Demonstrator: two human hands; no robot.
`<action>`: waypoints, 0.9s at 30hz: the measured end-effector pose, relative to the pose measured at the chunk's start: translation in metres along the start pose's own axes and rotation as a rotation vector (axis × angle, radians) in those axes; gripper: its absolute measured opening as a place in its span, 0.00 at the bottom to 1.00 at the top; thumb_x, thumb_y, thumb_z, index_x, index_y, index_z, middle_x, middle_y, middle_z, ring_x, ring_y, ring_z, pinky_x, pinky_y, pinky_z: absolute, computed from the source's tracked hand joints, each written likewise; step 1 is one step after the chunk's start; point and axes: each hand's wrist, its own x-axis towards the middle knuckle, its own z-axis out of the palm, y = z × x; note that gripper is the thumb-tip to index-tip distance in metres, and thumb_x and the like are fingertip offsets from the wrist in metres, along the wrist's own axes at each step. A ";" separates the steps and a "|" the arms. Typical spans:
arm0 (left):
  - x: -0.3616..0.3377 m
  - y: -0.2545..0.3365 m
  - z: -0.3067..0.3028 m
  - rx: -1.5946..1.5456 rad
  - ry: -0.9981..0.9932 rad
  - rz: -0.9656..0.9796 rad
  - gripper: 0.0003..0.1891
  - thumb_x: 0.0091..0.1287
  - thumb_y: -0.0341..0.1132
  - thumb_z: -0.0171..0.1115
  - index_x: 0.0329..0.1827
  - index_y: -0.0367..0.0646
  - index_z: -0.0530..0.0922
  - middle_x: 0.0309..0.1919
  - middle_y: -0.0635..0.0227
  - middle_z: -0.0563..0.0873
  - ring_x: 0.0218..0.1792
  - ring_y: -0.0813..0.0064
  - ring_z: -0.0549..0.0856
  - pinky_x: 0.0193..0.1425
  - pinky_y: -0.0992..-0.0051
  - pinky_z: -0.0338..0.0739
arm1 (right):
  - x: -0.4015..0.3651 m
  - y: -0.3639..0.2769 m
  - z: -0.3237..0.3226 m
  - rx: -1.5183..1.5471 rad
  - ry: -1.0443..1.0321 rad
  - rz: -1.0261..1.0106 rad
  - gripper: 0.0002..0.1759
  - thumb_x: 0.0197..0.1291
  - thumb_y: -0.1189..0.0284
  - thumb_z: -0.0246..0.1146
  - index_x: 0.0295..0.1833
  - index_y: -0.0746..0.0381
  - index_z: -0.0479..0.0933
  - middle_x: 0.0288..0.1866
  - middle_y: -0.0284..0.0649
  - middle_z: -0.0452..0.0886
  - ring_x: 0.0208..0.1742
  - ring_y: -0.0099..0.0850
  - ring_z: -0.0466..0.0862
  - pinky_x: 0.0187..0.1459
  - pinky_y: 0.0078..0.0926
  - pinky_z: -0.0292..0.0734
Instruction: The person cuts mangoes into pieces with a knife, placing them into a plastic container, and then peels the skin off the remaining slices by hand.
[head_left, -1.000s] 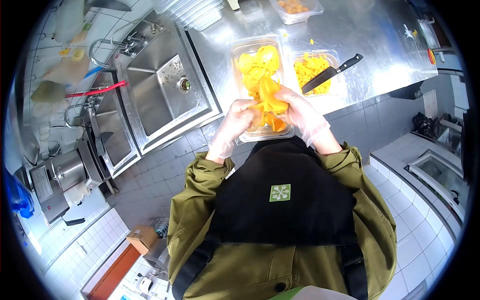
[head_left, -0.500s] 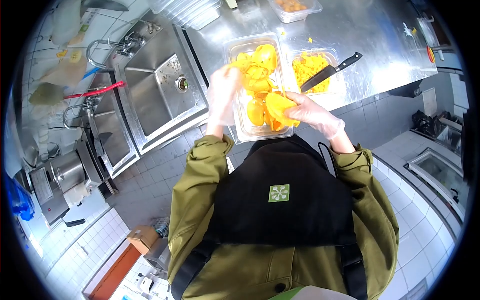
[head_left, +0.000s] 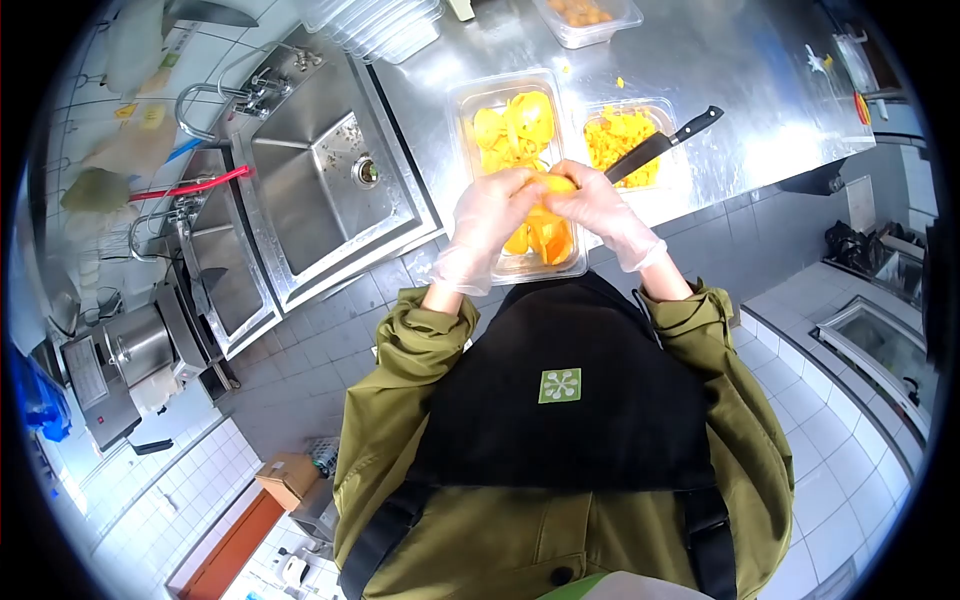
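Yellow fruit found between left hand and right hand, gripped by both, above the tub at the counter's near edge. Long axis: cannot tell.

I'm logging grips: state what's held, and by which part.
A rounded, fleshy yellow-orange fruit piece, by opposite sides, between the left hand and right hand; fingers hide the exact contact.

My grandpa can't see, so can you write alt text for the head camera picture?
A left hand and right hand in clear gloves hold a yellow-orange piece of food over a long clear container of similar pieces. Beside it, a black-handled knife lies across a smaller tub of chopped yellow bits on a metal counter.
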 end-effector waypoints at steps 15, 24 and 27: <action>-0.007 0.015 -0.011 0.136 0.350 0.297 0.12 0.59 0.34 0.59 0.45 0.43 0.80 0.36 0.58 0.83 0.37 0.61 0.84 0.40 0.71 0.78 | -0.005 0.014 0.020 -0.180 0.321 -0.389 0.19 0.59 0.71 0.57 0.54 0.68 0.69 0.45 0.53 0.77 0.47 0.42 0.79 0.49 0.29 0.73; -0.002 0.017 -0.010 0.364 0.175 0.328 0.06 0.53 0.32 0.60 0.33 0.43 0.80 0.28 0.62 0.82 0.30 0.60 0.83 0.33 0.68 0.78 | -0.017 -0.004 0.016 -0.631 0.355 -0.615 0.11 0.50 0.80 0.59 0.42 0.66 0.70 0.37 0.48 0.76 0.42 0.48 0.77 0.43 0.37 0.74; -0.003 0.016 -0.008 0.355 0.128 0.260 0.09 0.53 0.32 0.61 0.36 0.44 0.81 0.29 0.60 0.83 0.32 0.59 0.83 0.35 0.67 0.78 | -0.019 -0.005 0.015 -0.688 0.339 -0.625 0.12 0.49 0.80 0.59 0.42 0.66 0.71 0.38 0.48 0.76 0.42 0.47 0.77 0.42 0.37 0.74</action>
